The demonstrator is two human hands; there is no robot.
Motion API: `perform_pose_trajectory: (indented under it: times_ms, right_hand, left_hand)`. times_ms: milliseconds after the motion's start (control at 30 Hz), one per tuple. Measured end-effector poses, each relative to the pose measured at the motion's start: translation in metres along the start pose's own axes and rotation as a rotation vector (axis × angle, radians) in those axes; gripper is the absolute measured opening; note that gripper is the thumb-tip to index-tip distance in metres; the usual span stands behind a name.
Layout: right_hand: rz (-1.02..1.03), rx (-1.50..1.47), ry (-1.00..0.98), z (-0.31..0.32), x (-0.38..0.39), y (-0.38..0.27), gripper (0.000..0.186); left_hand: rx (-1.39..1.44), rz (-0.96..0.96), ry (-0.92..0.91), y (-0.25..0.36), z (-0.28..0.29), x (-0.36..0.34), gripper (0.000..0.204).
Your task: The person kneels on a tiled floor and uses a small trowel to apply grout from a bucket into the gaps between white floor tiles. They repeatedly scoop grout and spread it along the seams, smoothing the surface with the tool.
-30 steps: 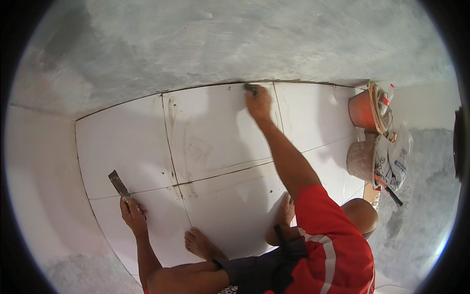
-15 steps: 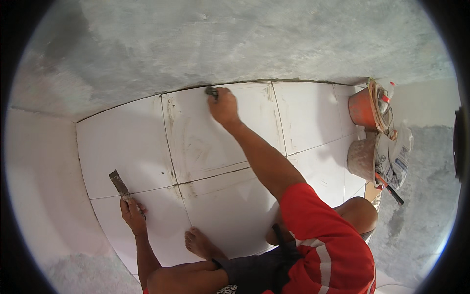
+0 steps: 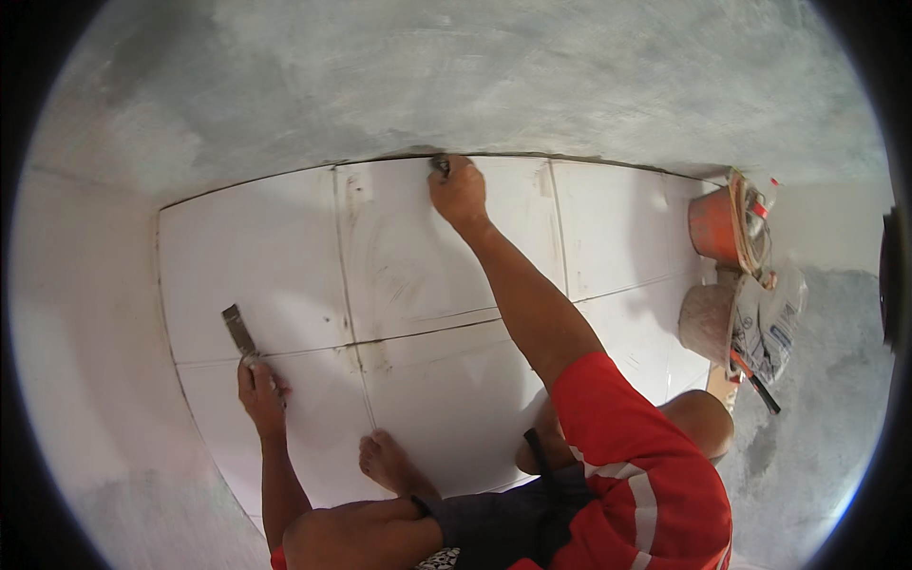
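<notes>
White floor tiles with dark, smeared joints lie under both hands. My left hand is closed round the handle of a flat-bladed putty knife, over the left tiles. The knife's grey blade points away from me. Reaching far forward, my right hand is closed on a small dark thing whose kind I cannot make out. It is at the dark joint where the tiles meet the grey wall; fingers partly hide it.
Along the right stand an orange bucket and a greyish bucket, with a white printed bag beside them. A tool with an orange and black handle leans there. Grey plaster wall bounds the far side. My bare foot rests on the tiles.
The whole view has shifted a little. My right hand has slid slightly rightward along the wall joint with the dark thing. My left hand still holds the putty knife in nearly the same place.
</notes>
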State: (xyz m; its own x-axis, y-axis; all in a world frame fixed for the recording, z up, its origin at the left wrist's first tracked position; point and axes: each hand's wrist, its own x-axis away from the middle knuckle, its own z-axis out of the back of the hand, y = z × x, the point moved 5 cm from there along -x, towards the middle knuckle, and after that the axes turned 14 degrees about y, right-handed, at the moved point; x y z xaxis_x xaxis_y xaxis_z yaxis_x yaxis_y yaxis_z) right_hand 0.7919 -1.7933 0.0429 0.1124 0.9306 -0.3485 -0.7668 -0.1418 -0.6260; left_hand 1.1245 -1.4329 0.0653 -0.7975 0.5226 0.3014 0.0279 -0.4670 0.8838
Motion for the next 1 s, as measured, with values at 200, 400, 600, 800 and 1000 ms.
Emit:
perform_pose_trajectory:
  times_ms: [200,400,600,800,1000]
  right_hand:
    - [-0.508,-0.747,-0.715,0.015,0.078,-0.123,0.032]
    - [0.039,-0.858,-0.730,0.062,0.138,-0.198,0.040]
    - [0.882,-0.416,-0.437,0.090,0.166,-0.224,0.052]
    - [0.974,-0.325,-0.364,0.105,0.178,-0.216,0.047]
    - [1.020,-0.278,-0.438,0.124,0.174,-0.195,0.047]
  left_hand:
    - [0.224,0.186,-0.095,0.034,-0.006,0.035,0.031]
    - [0.403,0.479,-0.349,0.080,-0.027,0.086,0.039]
    - [0.527,0.606,-0.420,0.102,-0.018,0.092,0.035]
    - [0.672,0.721,-0.506,0.098,-0.014,0.097,0.030]
    - [0.696,0.735,-0.524,0.098,-0.011,0.097,0.032]
